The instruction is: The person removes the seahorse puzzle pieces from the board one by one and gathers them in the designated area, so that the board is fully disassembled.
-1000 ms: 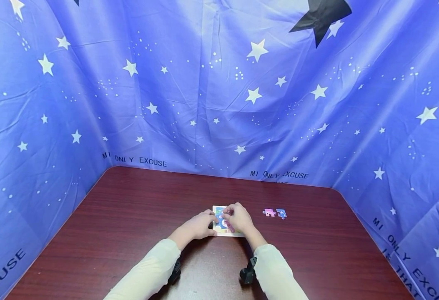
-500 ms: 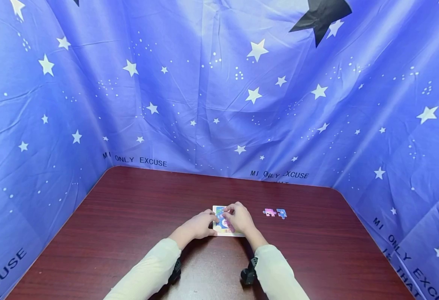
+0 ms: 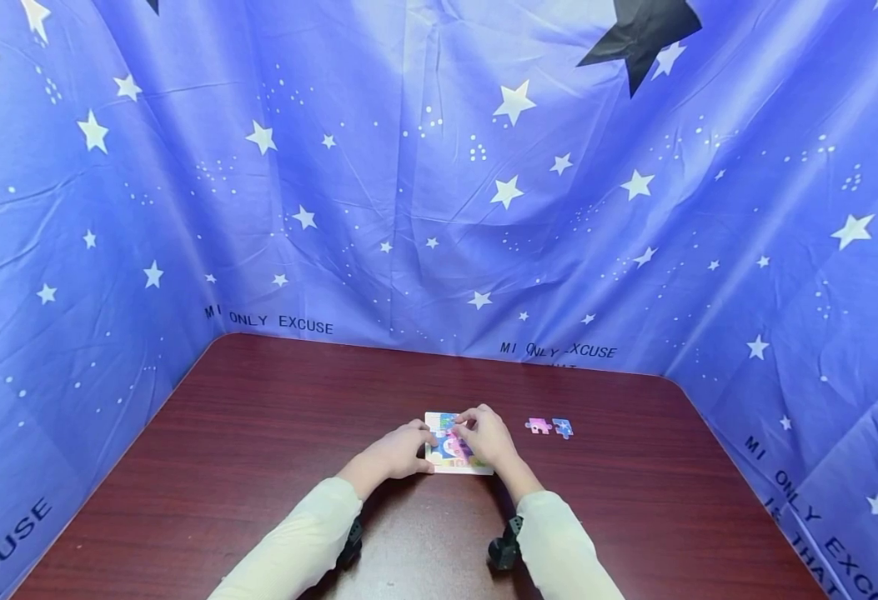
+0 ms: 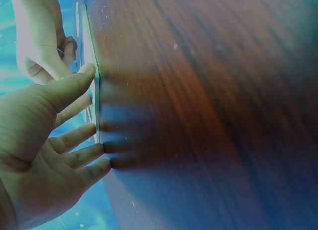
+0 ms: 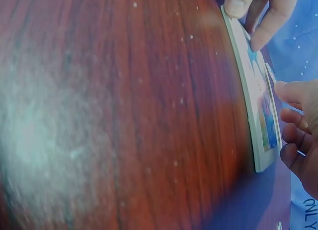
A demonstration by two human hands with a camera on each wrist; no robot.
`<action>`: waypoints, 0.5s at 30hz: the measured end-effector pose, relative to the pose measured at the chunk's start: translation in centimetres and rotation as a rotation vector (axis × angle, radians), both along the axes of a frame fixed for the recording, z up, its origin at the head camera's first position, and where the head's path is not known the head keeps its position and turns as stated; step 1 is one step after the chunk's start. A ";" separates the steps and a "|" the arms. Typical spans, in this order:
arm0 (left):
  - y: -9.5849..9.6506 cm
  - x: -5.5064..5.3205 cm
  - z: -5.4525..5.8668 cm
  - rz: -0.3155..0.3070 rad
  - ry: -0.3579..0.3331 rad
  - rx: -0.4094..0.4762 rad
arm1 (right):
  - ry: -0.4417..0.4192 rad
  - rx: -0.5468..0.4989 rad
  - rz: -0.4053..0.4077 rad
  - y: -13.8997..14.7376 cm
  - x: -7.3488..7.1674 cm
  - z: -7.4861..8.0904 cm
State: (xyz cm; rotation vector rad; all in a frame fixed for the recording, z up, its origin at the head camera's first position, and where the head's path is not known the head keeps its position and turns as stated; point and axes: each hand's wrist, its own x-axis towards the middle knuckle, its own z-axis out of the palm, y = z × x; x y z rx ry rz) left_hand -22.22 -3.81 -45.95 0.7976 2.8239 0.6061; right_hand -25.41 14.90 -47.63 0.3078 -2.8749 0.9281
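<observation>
A small white puzzle board (image 3: 446, 454) with a colourful picture lies on the dark wooden table (image 3: 258, 433). My left hand (image 3: 408, 442) lies at its left edge. In the left wrist view the straight fingers (image 4: 82, 155) and thumb of that hand touch the board's rim (image 4: 97, 106). My right hand (image 3: 474, 425) is over the board's far right part, fingers curled. In the right wrist view its thumb and fingertips (image 5: 293, 115) touch a thin puzzle piece (image 5: 270, 75) raised slightly off the board (image 5: 256, 111). How fully the piece sits in the board is hidden.
A pink piece (image 3: 538, 426) and a blue piece (image 3: 562, 428) lie loose just to the right of the board. A blue cloth with stars (image 3: 439, 167) walls in the table at the back and on both sides.
My right hand has shifted a little to the right and toward me over the board, baring more of the picture. The left hand, the board and the loose pieces have stayed put.
</observation>
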 end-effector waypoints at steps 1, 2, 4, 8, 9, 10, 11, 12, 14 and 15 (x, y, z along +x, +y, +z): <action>0.0 0.0 0.0 0.002 -0.002 -0.002 | 0.000 -0.003 -0.005 0.1 0.0 0.0; 0.0 0.0 0.0 0.004 -0.002 -0.005 | 0.001 -0.001 -0.008 0.2 0.0 0.0; 0.1 0.0 -0.1 0.004 -0.001 -0.006 | 0.001 0.003 -0.018 0.5 -0.1 0.0; 0.1 -0.1 -0.2 0.006 -0.002 0.001 | 0.004 0.004 -0.033 0.9 0.0 0.1; 0.1 -0.1 -0.2 0.008 -0.003 0.000 | 0.003 0.005 -0.034 1.0 0.0 0.1; 0.1 -0.1 -0.2 0.010 -0.006 0.000 | 0.001 0.004 -0.036 1.1 0.0 0.1; 0.1 -0.2 -0.2 0.012 -0.008 0.000 | 0.000 0.001 -0.036 1.2 0.0 0.2; 0.1 -0.2 -0.3 0.013 -0.009 0.000 | 0.000 0.002 -0.036 1.3 0.0 0.2; 0.1 -0.2 -0.3 0.012 -0.008 -0.002 | -0.001 0.007 -0.038 1.5 0.0 0.2; 0.1 -0.2 -0.4 0.010 -0.007 -0.003 | 0.001 0.011 -0.039 1.6 0.0 0.2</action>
